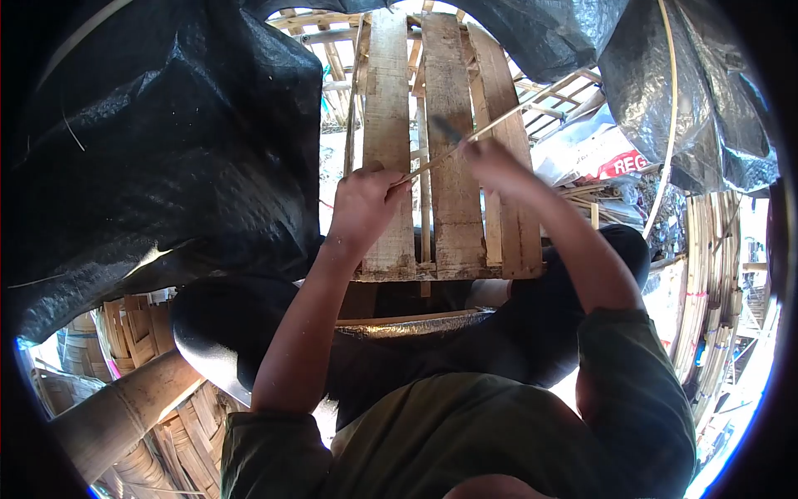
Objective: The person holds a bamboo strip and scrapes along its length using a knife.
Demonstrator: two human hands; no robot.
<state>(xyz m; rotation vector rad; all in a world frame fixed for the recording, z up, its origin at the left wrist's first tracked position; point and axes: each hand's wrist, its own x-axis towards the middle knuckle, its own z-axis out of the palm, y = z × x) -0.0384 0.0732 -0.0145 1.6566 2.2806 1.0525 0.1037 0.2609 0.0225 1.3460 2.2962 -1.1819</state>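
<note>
A thin light strip [499, 121], like bamboo, runs slantwise over the wooden planks. Its lower left end is pinched in my left hand [364, 200], whose fingers are closed. My right hand [492, 163] is closed on a dark blade-like tool [447, 129], blurred by motion, which meets the strip or lies right beside it; contact cannot be made out. Beneath both hands is a slatted wooden bench [456, 200] with gaps between its boards.
Black plastic sheeting [166, 158] hangs at the left, with more at the upper right. Bundled bamboo strips [706, 283] stand at the right, near a printed sack [594, 154]. A thick bamboo pole [125, 407] lies at the lower left.
</note>
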